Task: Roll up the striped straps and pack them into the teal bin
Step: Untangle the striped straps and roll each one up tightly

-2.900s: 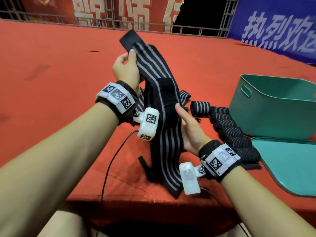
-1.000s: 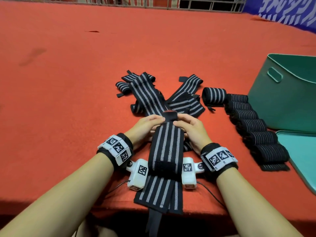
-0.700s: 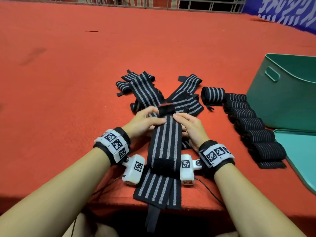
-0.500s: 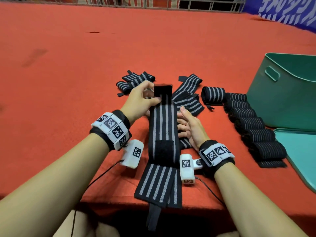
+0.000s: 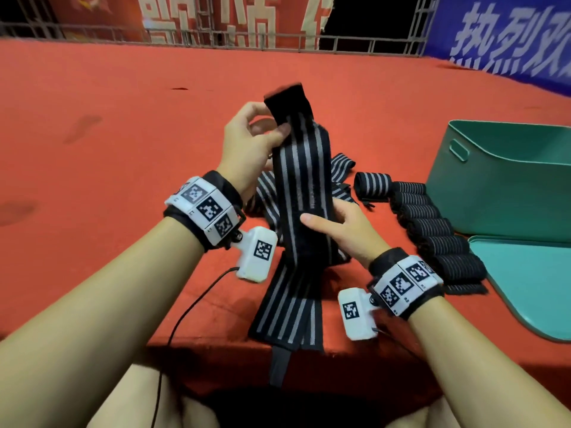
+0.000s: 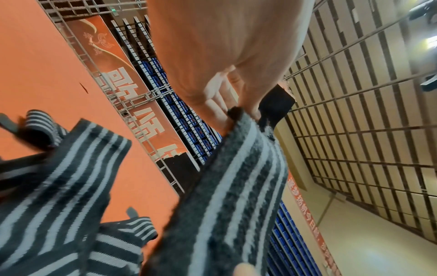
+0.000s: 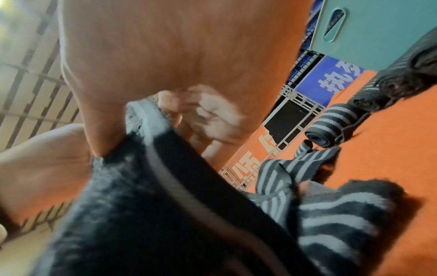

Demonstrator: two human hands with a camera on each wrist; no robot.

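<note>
A long black strap with grey stripes (image 5: 301, 193) is lifted off the red table, its lower end trailing over the front edge. My left hand (image 5: 247, 143) pinches the strap (image 6: 238, 186) near its plain black top end. Lower down, my right hand (image 5: 343, 230) grips its right edge around the middle, thumb lying across the front; the strap (image 7: 165, 214) fills the right wrist view. Loose unrolled straps (image 5: 335, 171) lie behind it. A row of rolled straps (image 5: 426, 223) lies beside the teal bin (image 5: 506, 186) at the right.
A teal lid (image 5: 531, 285) lies flat in front of the bin, near the table's front edge. A black cable (image 5: 191, 307) runs off the table front by my left forearm. Banners and a metal railing (image 5: 216, 38) line the far side of the red carpet.
The strap lay flat on the table with both hands at its far end. My left hand has since raised that end high, and my right hand has slid down to the strap's middle.
</note>
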